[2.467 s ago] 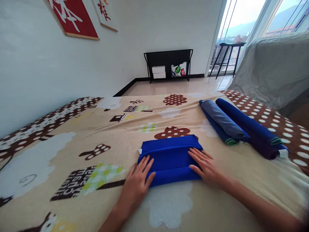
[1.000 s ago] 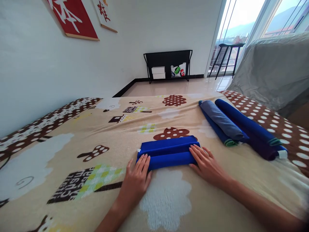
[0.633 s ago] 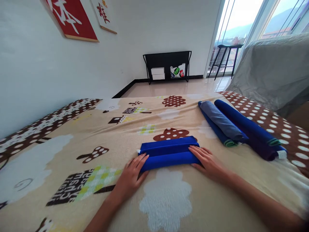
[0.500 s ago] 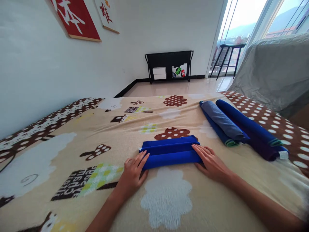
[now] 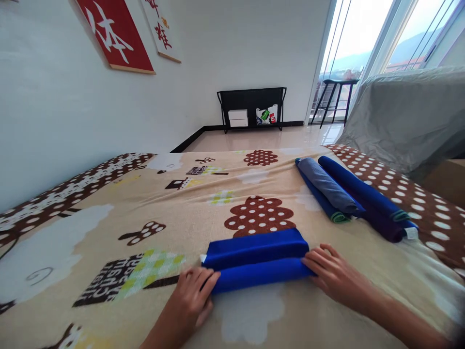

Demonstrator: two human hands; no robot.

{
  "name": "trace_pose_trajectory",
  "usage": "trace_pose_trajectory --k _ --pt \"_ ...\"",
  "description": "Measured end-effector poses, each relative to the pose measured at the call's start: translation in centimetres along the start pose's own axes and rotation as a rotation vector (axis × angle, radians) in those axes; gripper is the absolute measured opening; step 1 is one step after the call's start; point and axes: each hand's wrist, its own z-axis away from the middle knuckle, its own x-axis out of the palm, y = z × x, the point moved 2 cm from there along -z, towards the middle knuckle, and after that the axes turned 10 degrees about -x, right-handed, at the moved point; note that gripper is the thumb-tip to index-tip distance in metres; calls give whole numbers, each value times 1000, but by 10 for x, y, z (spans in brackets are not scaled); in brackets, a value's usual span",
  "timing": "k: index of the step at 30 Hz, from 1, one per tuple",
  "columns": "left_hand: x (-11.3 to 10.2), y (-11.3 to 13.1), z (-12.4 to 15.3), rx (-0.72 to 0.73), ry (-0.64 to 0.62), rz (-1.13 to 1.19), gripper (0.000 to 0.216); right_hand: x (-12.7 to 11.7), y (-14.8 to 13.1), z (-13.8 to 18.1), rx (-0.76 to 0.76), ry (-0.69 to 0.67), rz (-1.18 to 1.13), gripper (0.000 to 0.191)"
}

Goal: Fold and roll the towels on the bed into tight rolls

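A bright blue folded cloth (image 5: pixel 254 278) lies crosswise on the patterned blanket (image 5: pixel 189 218), with a rolled or folded thicker band along its near side and a flatter strip behind. At its left end is a small white tag (image 5: pixel 203 259). My left hand (image 5: pixel 191 296) grips the near left corner, fingers curled over the edge. Around the right end, the fingers of my right hand (image 5: pixel 332 272) are bent onto the cloth, with the thumb hidden below. Both palms stay near the blanket.
To the right lie several rolled cloths: a grey-blue roll (image 5: pixel 327 184), a dark blue roll (image 5: pixel 363 189) and a purple one (image 5: pixel 385 225). Beyond the bed stand a black rack (image 5: pixel 252 102), a stool (image 5: pixel 336 94) and a covered piece of furniture (image 5: pixel 403 111).
Both hands and the blue cloth have come nearer to me, uncovering more of the brown dotted flower behind it. The back strip looks flatter and wider. My view has tilted slightly up.
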Motion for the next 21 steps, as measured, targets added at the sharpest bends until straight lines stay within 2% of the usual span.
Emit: trace_pose_trajectory --k 4,8,11,14,17,21 --pt "-13 16 32 -9 -35 24 48 -13 -20 20 -8 16 -36 28" --pt "-20 14 35 -122 -66 141 44 -22 -5 9 93 -111 -228 25" --pt "-18 -2 20 -191 -59 249 30 -17 22 -7 290 -55 -291 23" --pt "-5 -27 -3 -400 -30 332 25 6 47 -22 473 -1 -348 30" --pt "14 -45 -28 -534 -93 434 33 32 62 -34 523 -33 -408 25" --pt "28 -48 -50 -525 -247 517 24 48 67 -38 523 -46 -398 15"
